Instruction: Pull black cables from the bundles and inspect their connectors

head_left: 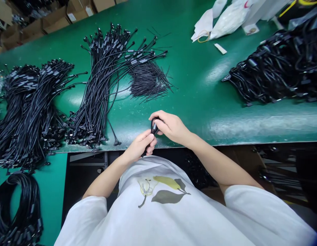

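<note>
Close to my body, at the front edge of the table, both hands hold one black cable (154,127) bent into a small loop. My left hand (141,144) is closed round its lower part, thumb on top. From the right, my right hand (172,126) pinches the upper part of the loop, its fingers curled over it. A grey sleeve-like piece of the cable shows between the hands; the rest is hidden by my fingers. Just beyond them lies a heap of thin black ties (148,82), with a spread bundle of black cables (102,75) to its left.
More straight cable bundles (27,109) lie at the far left, and a coiled bundle (17,208) below them. A big pile of looped cables (278,65) fills the right. White plastic bags (230,20) and a small white piece (220,49) lie at the back. Cardboard boxes (56,20) stand behind.
</note>
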`<state>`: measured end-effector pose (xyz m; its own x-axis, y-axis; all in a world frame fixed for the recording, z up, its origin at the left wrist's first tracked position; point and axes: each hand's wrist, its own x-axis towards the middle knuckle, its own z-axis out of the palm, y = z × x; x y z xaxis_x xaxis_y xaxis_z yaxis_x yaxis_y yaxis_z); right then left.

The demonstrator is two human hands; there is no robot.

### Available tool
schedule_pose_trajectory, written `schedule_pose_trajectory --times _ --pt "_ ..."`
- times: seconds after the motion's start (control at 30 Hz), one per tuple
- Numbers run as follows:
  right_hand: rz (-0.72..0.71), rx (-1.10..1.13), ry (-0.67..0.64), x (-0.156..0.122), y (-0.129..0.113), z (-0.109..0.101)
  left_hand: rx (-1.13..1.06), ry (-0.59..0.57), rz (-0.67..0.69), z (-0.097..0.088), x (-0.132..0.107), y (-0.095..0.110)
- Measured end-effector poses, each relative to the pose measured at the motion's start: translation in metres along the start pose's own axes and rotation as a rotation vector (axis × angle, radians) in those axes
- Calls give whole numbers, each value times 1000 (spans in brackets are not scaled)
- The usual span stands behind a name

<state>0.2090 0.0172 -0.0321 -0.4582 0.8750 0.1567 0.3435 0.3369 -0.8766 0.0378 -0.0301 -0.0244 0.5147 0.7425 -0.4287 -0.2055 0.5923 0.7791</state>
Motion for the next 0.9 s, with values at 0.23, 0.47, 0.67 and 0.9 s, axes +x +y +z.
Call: schedule_pose_trajectory --times 0.23,0.47,0.67,0.9 --pt "57 -19 128 -5 18 0 -164 8 -106 0 3 -10" --pt "252 424 91 -17 26 17 -205 279 152 -4 23 -13" --pt "321 208 33 -26 21 28 4 108 28 -7 35 -22" --pt "377 -83 124 -31 47 -54 436 30 -28 -24 26 -27"
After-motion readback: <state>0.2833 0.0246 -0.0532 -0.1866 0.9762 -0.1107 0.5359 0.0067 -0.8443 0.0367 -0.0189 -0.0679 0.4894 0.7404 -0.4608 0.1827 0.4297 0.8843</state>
